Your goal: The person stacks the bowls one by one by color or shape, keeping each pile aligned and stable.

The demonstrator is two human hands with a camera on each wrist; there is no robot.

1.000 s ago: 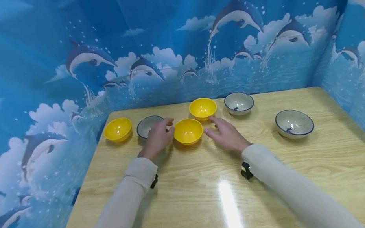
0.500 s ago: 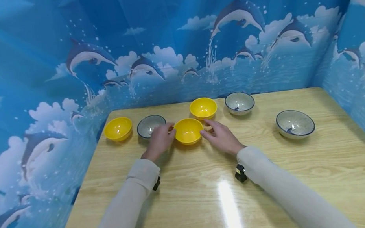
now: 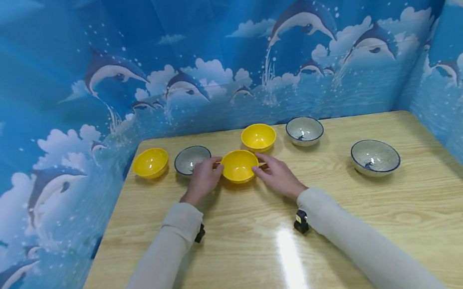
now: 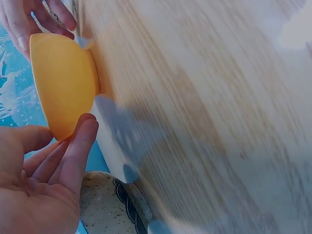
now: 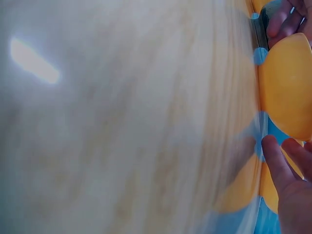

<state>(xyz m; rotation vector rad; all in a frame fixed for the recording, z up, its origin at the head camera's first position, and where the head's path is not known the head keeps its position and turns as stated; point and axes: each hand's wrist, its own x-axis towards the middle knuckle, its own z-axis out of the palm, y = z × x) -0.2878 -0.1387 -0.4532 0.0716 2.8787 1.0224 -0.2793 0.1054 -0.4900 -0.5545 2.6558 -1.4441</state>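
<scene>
A yellow bowl [image 3: 239,167] stands upright at mid-table, between my two hands. My left hand [image 3: 205,176] grips its left side; in the left wrist view the thumb is at the rim and the fingers [image 4: 84,141] lie along the outer wall. On the opposite side, my right hand [image 3: 278,175] holds the bowl near its rim, thumb toward the front. In the right wrist view the right fingers [image 5: 279,163] reach the bowl's edge. A grey speckled bowl [image 3: 187,160] with a dark rim sits just behind the left hand, partly covered by it.
Behind the held bowl is another yellow bowl [image 3: 258,136], with a grey bowl [image 3: 303,129] to its right. One more yellow bowl [image 3: 150,163] sits at the far left, and a grey bowl [image 3: 374,156] at the right. A dolphin-print curtain [image 3: 215,41] borders the wooden table [image 3: 241,264].
Both hands have closed in on the middle yellow bowl, the right hand moving leftward to its rim. The bowls have stayed in place.
</scene>
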